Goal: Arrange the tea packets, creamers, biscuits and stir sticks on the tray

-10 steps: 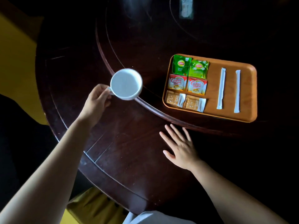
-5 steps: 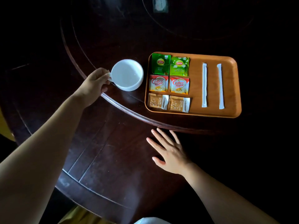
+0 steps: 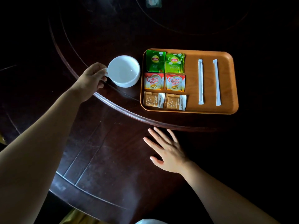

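Note:
An orange wooden tray lies on the dark round table. On its left side sit two green tea packets, below them two red creamers, then two brown biscuit packs. Two white stir sticks lie parallel on its right side. My left hand grips the handle of a white cup just left of the tray. My right hand rests flat on the table, fingers spread, below the tray.
A raised glass turntable edge curves under the cup and tray. The table's outer rim runs near my body. A small packet lies at the far top.
My left hand has carried the white cup to the right, close to the tray's left edge. The right hand has stayed flat on the table.

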A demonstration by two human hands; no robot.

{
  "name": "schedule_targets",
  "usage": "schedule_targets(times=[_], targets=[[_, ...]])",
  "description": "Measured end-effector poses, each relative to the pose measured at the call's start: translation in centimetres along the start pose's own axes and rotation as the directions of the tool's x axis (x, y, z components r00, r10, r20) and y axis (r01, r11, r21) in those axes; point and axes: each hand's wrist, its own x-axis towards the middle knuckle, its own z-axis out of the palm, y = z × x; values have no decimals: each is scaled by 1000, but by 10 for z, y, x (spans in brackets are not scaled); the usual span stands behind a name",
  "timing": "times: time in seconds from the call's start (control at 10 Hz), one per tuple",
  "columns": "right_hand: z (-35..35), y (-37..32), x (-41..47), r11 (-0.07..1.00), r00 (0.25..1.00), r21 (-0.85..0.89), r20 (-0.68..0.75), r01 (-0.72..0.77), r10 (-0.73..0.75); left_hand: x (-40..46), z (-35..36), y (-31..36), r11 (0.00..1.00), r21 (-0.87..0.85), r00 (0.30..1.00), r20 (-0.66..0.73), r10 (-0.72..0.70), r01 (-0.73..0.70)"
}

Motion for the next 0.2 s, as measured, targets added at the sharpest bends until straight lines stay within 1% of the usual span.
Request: schedule_targets(times=[0.1,0.2], targets=[[0,0,-1,1000,1000,6,-24,10,-10,0,2,-2,1000,3,999,-46,4,-4],[-3,-1,0,999,1000,27,-20,17,-17,-8,4,-6,999,-32,991,-132,6,-11]])
